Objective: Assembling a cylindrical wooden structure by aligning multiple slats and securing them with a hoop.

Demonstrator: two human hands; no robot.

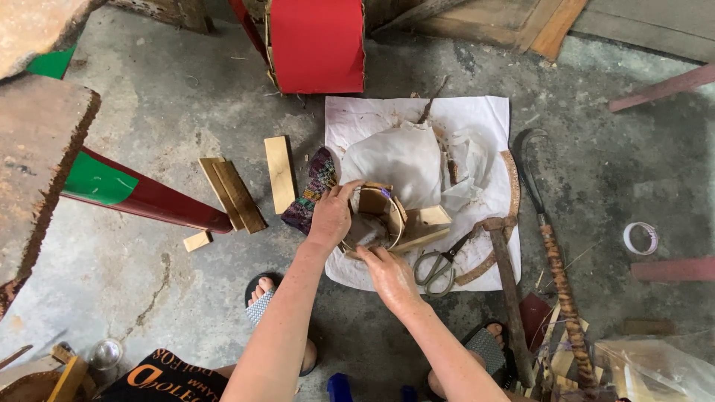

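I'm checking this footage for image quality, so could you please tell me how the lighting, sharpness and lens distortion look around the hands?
Head view: soft, even daylight, only faint shadows under the left hand and right hand; the round wooden hoop and scissors look sharp; the white cloth is bright, mildly washed out; wide-angle bending shows at the edges, where the long-handled blade curves.

A rough craft workshop — bare, stained concrete floor [164, 112], wood offcuts [237, 195], scissors [438, 268], a hammer [506, 275] and a curved blade [551, 253] lie around a white sheet [484, 119] on the ground.
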